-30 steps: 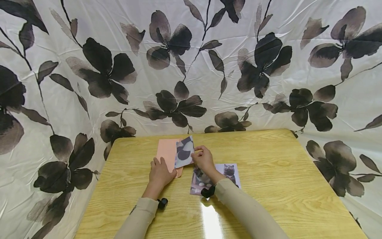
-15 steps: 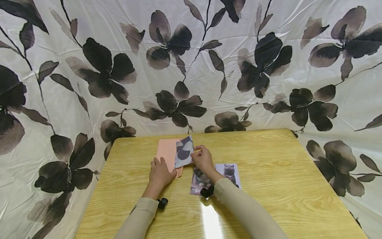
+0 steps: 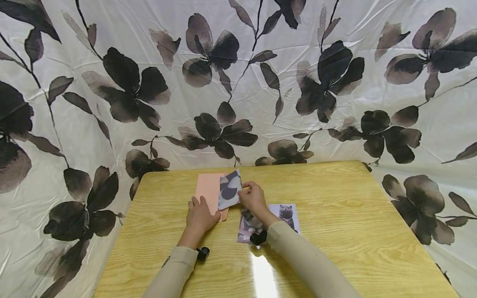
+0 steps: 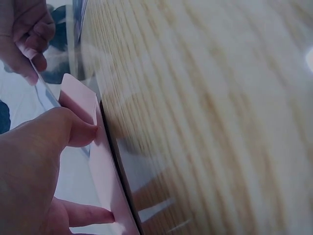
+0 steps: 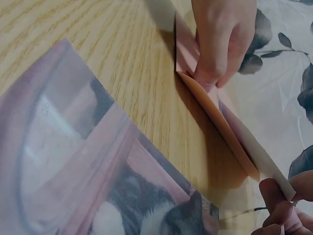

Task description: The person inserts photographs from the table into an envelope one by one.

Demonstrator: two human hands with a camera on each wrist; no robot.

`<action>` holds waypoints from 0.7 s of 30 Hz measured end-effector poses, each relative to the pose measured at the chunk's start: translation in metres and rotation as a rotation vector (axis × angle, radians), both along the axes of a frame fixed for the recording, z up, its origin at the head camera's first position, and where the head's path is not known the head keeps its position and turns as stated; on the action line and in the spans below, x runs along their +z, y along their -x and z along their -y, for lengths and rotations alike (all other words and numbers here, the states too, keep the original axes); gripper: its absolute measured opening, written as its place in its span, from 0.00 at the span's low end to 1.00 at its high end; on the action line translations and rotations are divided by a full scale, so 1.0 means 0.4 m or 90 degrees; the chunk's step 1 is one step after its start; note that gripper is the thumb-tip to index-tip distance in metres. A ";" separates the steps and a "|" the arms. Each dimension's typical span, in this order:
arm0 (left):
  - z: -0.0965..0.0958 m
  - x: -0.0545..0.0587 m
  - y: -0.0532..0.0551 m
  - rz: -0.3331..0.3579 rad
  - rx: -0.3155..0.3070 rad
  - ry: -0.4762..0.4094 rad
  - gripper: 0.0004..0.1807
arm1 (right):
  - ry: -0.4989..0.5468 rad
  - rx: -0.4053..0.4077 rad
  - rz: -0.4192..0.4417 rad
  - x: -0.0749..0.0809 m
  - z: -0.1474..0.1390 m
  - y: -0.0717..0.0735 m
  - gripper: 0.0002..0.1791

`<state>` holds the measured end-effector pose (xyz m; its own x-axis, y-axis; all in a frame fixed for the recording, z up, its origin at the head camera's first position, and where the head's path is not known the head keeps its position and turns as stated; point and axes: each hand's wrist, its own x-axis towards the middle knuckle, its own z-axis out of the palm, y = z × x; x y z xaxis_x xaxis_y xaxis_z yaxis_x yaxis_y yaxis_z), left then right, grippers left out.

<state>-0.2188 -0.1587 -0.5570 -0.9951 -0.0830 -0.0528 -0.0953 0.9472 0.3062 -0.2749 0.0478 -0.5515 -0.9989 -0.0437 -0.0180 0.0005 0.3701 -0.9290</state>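
A peach envelope (image 3: 208, 191) lies on the wooden table (image 3: 335, 215). My left hand (image 3: 199, 216) presses flat on its near end, fingers straight; the left wrist view shows the fingertips (image 4: 90, 132) on the envelope (image 4: 105, 171). My right hand (image 3: 253, 198) pinches a cat photo (image 3: 229, 189) by its right edge and holds it tilted at the envelope's open flap. In the right wrist view the envelope flap (image 5: 220, 122) gapes, the left hand (image 5: 220, 39) rests on it, and my right fingers (image 5: 279, 210) grip the photo's edge.
Two more cat photos (image 3: 285, 215) lie on the table under my right wrist; one photo (image 5: 88, 166) fills the right wrist view. A floral cloth (image 3: 238, 82) hangs behind and around the table.
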 end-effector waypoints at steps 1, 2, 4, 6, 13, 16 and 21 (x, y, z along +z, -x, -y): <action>0.000 0.000 -0.001 0.002 0.000 -0.001 0.53 | -0.003 0.000 0.002 -0.001 0.001 0.000 0.15; 0.000 0.001 -0.001 0.003 -0.001 -0.001 0.53 | -0.005 0.001 0.003 -0.001 0.002 0.001 0.15; 0.000 0.002 -0.001 0.004 -0.002 0.000 0.52 | -0.007 0.000 0.003 -0.002 0.003 0.002 0.15; 0.000 0.003 -0.001 0.005 -0.003 0.002 0.52 | -0.006 0.001 0.002 -0.002 0.004 0.002 0.16; 0.001 0.007 -0.002 0.011 -0.005 0.004 0.52 | -0.010 -0.001 -0.003 -0.007 0.008 0.005 0.15; -0.001 0.009 -0.002 0.012 -0.003 0.001 0.52 | -0.011 0.001 -0.008 -0.008 0.011 0.004 0.14; -0.001 0.008 0.001 0.013 -0.003 -0.005 0.52 | -0.010 0.004 -0.016 -0.009 0.015 0.002 0.14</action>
<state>-0.2190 -0.1583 -0.5539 -0.9942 -0.0781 -0.0735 -0.0973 0.9454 0.3112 -0.2758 0.0418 -0.5551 -0.9987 -0.0502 0.0060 -0.0249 0.3844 -0.9228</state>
